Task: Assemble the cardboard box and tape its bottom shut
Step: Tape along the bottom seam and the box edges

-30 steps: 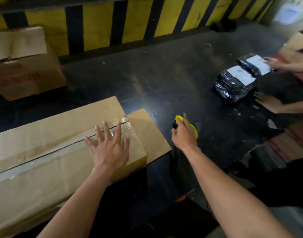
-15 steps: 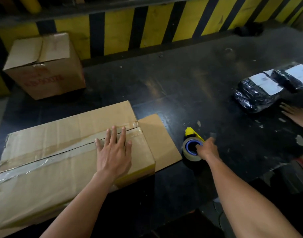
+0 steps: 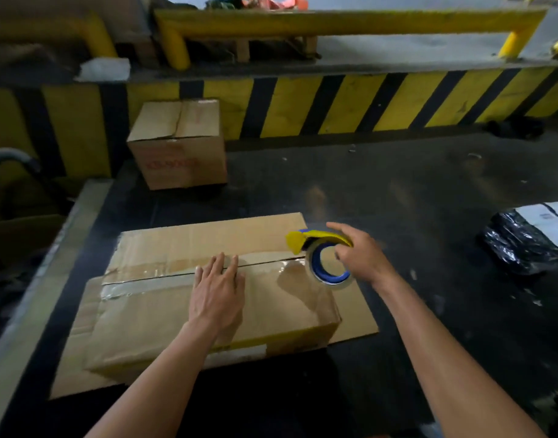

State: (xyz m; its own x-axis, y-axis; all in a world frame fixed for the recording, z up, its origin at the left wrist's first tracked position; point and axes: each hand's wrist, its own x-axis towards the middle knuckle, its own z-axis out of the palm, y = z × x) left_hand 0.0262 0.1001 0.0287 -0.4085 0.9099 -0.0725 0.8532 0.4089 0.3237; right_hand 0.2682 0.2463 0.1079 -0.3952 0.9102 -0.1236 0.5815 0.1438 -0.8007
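Observation:
A long brown cardboard box lies on the dark floor, its upper face closed along a centre seam that carries a strip of clear tape. My left hand presses flat on that seam, fingers spread. My right hand holds a tape dispenser with a yellow guard and a blue-cored roll of clear tape, raised just above the box's right end near the seam. A side flap of the box sticks out flat to the right, under the dispenser.
A second, smaller cardboard box stands at the back against a yellow-and-black striped wall. A black plastic parcel with a white label lies at the right. A pale kerb runs along the left.
My right hand has lifted the tape dispenser off the floor and carried it left, up over the box's right end. My left hand has stayed pressed on the seam. The view has tilted up.

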